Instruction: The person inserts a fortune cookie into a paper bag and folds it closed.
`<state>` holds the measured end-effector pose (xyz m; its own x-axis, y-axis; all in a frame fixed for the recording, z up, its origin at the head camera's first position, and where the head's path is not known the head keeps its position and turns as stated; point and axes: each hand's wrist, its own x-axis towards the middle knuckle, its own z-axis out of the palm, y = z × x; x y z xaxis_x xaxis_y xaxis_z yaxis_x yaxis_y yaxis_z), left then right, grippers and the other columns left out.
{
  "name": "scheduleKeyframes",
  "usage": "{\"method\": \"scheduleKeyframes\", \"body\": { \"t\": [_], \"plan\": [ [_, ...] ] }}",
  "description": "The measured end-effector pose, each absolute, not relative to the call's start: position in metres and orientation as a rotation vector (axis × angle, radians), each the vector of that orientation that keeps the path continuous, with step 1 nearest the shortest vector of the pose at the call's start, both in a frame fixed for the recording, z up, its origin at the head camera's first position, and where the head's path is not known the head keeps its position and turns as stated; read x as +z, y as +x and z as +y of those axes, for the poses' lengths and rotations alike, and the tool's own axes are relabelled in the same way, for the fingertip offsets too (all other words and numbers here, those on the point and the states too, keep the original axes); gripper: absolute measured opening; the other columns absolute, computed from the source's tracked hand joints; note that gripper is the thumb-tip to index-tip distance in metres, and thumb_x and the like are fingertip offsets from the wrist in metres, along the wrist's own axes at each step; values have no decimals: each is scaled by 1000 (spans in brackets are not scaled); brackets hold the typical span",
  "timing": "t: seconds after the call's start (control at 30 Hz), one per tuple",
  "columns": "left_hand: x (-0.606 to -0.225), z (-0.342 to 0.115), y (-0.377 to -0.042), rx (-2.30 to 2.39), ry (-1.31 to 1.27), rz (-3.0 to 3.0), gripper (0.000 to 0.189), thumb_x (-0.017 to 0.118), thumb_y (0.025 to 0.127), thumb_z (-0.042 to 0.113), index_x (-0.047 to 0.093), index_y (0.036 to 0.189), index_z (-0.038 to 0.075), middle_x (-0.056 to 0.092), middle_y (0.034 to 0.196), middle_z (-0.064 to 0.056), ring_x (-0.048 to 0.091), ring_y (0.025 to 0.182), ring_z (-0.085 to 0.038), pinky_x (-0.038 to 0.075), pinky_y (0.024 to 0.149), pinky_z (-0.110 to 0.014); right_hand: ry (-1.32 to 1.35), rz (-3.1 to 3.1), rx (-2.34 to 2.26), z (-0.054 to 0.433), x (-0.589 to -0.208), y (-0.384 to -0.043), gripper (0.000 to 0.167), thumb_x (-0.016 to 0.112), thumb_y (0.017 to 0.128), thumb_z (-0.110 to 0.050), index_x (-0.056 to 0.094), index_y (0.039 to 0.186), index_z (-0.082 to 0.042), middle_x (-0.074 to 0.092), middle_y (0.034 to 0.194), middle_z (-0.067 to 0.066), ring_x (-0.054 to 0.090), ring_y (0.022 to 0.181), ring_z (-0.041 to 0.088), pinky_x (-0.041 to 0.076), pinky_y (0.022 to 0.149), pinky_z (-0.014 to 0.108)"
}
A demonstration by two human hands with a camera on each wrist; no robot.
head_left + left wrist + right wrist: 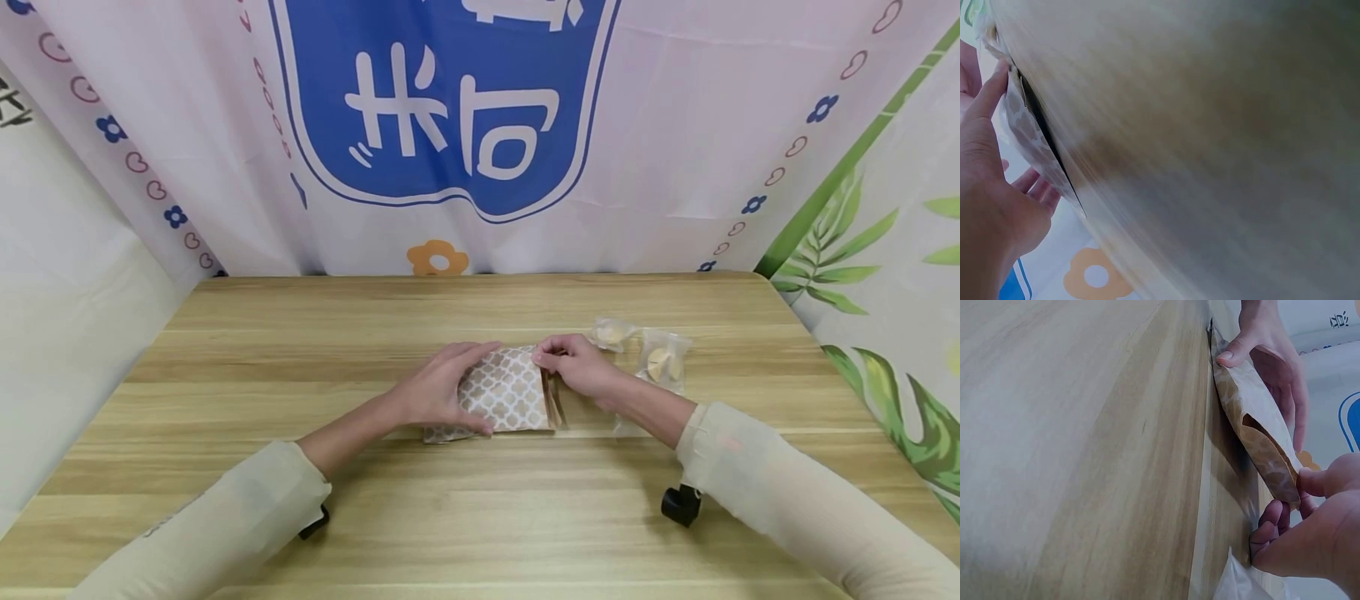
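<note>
A paper bag (502, 387) with a white and tan lattice print lies flat on the wooden table. Across its left part stretches my left hand (431, 392), holding it with the thumb at the near edge and the fingers at the far edge. My right hand (581, 365) pinches the bag's far right corner, beside its mouth. In the right wrist view, the bag (1257, 394) shows a slightly parted brown opening between its layers. The left wrist view catches only the bag's side (1029, 131) along the left hand (991, 187).
Behind and beside the right hand lie clear packets with tan, cookie-like pieces, one small packet (611, 333) and one larger packet (663, 362). Clear plastic also shows under the right wrist. A printed curtain (660, 192) hangs behind the table's far edge (315, 279).
</note>
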<state>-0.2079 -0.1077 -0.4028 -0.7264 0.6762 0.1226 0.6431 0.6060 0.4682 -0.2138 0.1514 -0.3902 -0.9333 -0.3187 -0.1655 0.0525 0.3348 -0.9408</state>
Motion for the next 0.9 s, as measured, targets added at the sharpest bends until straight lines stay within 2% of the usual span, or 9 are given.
{"method": "scheduleKeyframes", "body": {
  "t": [0.27,0.47,0.73,0.9],
  "plan": [
    [-405,-108,-210,770,1142,2756,118,96,67,50,37,160,7,52,151,-17,48,140,-35,42,115,-54,-251,2240,-1660,152,-390,-214,13,54,106,-3,62,98,4,52,86,2,50,87,17,43,80,30],
    [-402,-107,-209,766,1155,2748,117,96,67,49,38,160,7,52,151,-18,50,139,-35,43,114,-53,-242,2247,-1647,154,-389,-214,14,54,106,-6,62,100,3,53,87,2,51,89,17,43,82,31],
    [-400,-107,-207,772,1139,2732,115,95,68,49,38,160,8,48,155,-19,44,144,-37,38,117,-55,-213,2255,-1638,154,-391,-215,15,57,106,-9,64,102,4,56,90,2,52,92,17,44,84,31],
    [-399,-107,-207,789,1140,2720,114,95,69,47,38,160,7,47,156,-19,44,144,-38,39,117,-56,-206,2242,-1638,155,-391,-215,15,57,106,-9,64,104,4,55,89,2,51,89,17,43,81,30]
  ]
}}
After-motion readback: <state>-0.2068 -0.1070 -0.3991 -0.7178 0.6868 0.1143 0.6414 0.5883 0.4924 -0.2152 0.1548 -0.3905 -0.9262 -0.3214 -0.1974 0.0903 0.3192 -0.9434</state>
